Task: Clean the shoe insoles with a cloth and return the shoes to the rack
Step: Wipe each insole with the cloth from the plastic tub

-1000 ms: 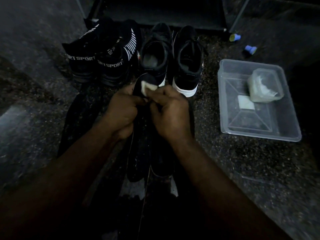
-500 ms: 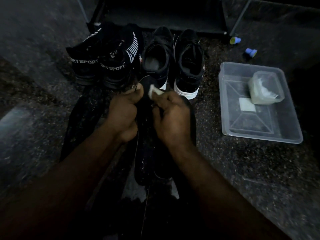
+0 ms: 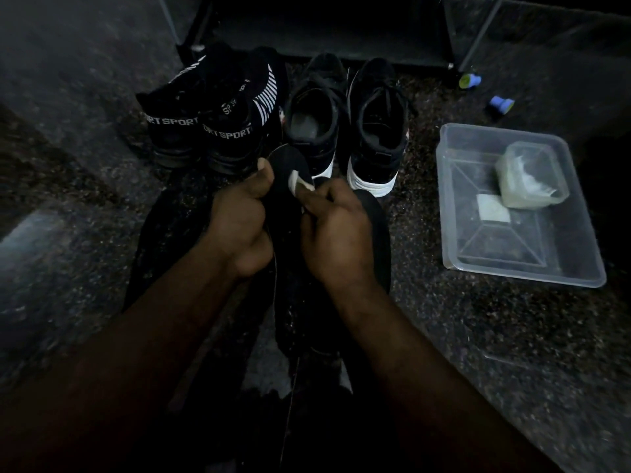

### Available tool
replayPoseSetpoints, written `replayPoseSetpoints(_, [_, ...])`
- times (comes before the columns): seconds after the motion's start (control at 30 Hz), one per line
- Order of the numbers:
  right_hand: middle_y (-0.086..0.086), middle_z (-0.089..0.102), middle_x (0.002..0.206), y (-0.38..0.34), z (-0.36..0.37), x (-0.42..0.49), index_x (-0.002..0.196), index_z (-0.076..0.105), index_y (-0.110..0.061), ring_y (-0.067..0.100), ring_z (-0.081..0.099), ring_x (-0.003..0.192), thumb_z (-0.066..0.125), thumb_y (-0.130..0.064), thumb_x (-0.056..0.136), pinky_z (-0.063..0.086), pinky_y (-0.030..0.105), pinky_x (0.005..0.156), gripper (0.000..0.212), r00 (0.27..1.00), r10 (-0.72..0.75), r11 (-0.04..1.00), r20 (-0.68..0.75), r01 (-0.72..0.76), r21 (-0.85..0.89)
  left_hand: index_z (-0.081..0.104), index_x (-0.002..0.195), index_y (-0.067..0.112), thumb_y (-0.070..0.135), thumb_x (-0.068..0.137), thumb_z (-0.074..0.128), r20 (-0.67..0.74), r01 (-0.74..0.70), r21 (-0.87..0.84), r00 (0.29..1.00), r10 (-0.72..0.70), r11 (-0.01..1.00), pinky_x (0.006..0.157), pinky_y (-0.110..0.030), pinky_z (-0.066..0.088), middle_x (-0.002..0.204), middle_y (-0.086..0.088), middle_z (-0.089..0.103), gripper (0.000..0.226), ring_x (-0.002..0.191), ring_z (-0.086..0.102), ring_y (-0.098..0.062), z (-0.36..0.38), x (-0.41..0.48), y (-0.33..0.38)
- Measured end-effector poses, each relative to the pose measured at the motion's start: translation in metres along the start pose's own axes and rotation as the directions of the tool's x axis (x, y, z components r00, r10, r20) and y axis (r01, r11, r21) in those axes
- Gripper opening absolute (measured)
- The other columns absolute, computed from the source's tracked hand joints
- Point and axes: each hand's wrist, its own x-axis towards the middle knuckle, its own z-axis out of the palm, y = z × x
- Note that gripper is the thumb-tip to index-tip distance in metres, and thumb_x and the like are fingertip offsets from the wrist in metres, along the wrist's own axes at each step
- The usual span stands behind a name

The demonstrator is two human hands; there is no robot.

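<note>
My left hand [image 3: 240,220] grips a black insole [image 3: 288,165] by its left edge, thumb on top. My right hand [image 3: 336,230] pinches a small white cloth [image 3: 298,182] against the insole's upper part. A second black insole [image 3: 377,227] lies under my right hand. Beyond the hands stand two pairs of black shoes: a "SPORT" pair [image 3: 208,128] on the left and a white-soled pair [image 3: 345,121] on the right. The dark shoe rack [image 3: 327,32] is at the top.
A clear plastic tray [image 3: 532,268] on the right holds a small tub [image 3: 532,175] of white cloths and a white square [image 3: 493,213]. Two small blue caps [image 3: 502,104] lie by the rack leg. The floor is dark speckled stone. A dark cloth lies under the insoles.
My right hand has slid the white cloth a little along the insole's top. The left hand keeps its grip. The camera view has shifted slightly.
</note>
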Motion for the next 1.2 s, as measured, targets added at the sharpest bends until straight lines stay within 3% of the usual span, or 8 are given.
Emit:
replayPoseSetpoints(0.13, [0.013,0.061,0.089,-0.019,0.001,-0.013,0.117,0.076,-0.005,0.029,0.062,0.079,0.058,-0.010,0.096,0.053,0.040,0.068,0.029,0.983,-0.135,0.989,0.122,0.126,0.079,0.052,0.142,-0.004,0.054,0.099,0.049,0.009,0.027,0.024,1.000,-0.027,0.999,0.072,-0.029,0.062,0.126,-0.022,0.062,0.072,0.098,0.069,-0.028,-0.003,0.002,0.006])
replayPoseSetpoints(0.27, [0.007,0.057,0.087,0.004,-0.001,-0.002,0.124,0.075,-0.013,0.023,0.059,0.078,0.052,-0.010,0.093,0.053,0.036,0.072,0.039,1.000,-0.004,1.000,0.003,0.004,0.015,0.046,0.148,-0.003,0.046,0.104,0.048,0.013,-0.013,-0.044,1.000,0.014,0.999,0.104,-0.041,0.055,0.145,-0.025,0.055,0.066,0.127,0.060,-0.035,0.000,0.004,0.000])
replayPoseSetpoints(0.43, [0.009,0.060,0.090,-0.011,0.001,-0.011,0.123,0.074,-0.008,0.026,0.061,0.080,0.056,-0.009,0.096,0.054,0.037,0.071,0.033,0.986,-0.115,0.992,0.120,0.107,0.070,0.054,0.137,0.006,0.050,0.103,0.048,0.045,0.009,-0.027,0.999,-0.007,1.000,0.080,-0.030,0.061,0.114,-0.015,0.064,0.056,0.098,0.067,-0.023,-0.004,0.004,0.000])
replayPoseSetpoints(0.53, [0.004,0.058,0.089,0.004,-0.003,-0.001,0.127,0.074,-0.015,0.019,0.059,0.080,0.056,-0.004,0.090,0.052,0.028,0.076,0.042,1.000,0.022,1.000,0.002,-0.022,0.018,0.052,0.143,-0.002,0.047,0.104,0.047,0.052,0.034,-0.027,0.998,-0.032,0.999,0.102,-0.040,0.055,0.137,-0.021,0.062,0.063,0.125,0.062,-0.033,-0.002,0.005,-0.006])
replayPoseSetpoints(0.7, [0.008,0.061,0.091,-0.014,-0.002,-0.010,0.120,0.075,-0.008,0.022,0.061,0.080,0.052,-0.012,0.096,0.052,0.032,0.072,0.034,0.986,-0.099,0.993,0.137,0.088,0.085,0.065,0.100,0.006,0.041,0.106,0.048,-0.005,-0.004,0.017,1.000,0.004,1.000,0.071,-0.028,0.060,0.092,-0.011,0.068,0.039,0.083,0.068,-0.019,-0.002,0.004,-0.005])
replayPoseSetpoints(0.8, [0.004,0.059,0.088,0.007,-0.003,0.004,0.122,0.076,-0.015,0.018,0.058,0.079,0.051,-0.010,0.090,0.052,0.030,0.076,0.041,0.999,0.050,0.999,-0.008,-0.050,0.001,0.066,0.122,0.009,0.033,0.107,0.050,0.012,-0.038,0.038,0.999,0.037,0.999,0.090,-0.037,0.060,0.117,-0.015,0.072,0.033,0.104,0.070,-0.026,0.003,0.002,-0.009])
replayPoseSetpoints(0.97, [0.008,0.057,0.088,-0.003,-0.005,0.000,0.116,0.077,-0.010,0.024,0.059,0.079,0.051,-0.010,0.088,0.053,0.035,0.070,0.038,0.997,-0.006,1.000,0.083,0.008,-0.020,0.062,0.138,0.017,0.028,0.109,0.047,0.017,-0.013,0.139,1.000,0.011,0.990,0.083,-0.030,0.059,0.107,-0.003,0.076,0.035,0.095,0.072,-0.016,0.010,-0.007,-0.010])
replayPoseSetpoints(1.2, [0.001,0.054,0.089,-0.006,-0.007,0.005,0.125,0.074,-0.013,0.021,0.059,0.080,0.057,-0.011,0.093,0.053,0.030,0.077,0.036,0.998,0.017,1.000,0.065,-0.019,0.020,0.065,0.136,0.015,0.026,0.108,0.049,-0.002,0.041,0.169,0.999,-0.041,0.985,0.101,-0.036,0.055,0.125,-0.009,0.073,0.034,0.119,0.068,-0.025,0.013,-0.012,-0.011])
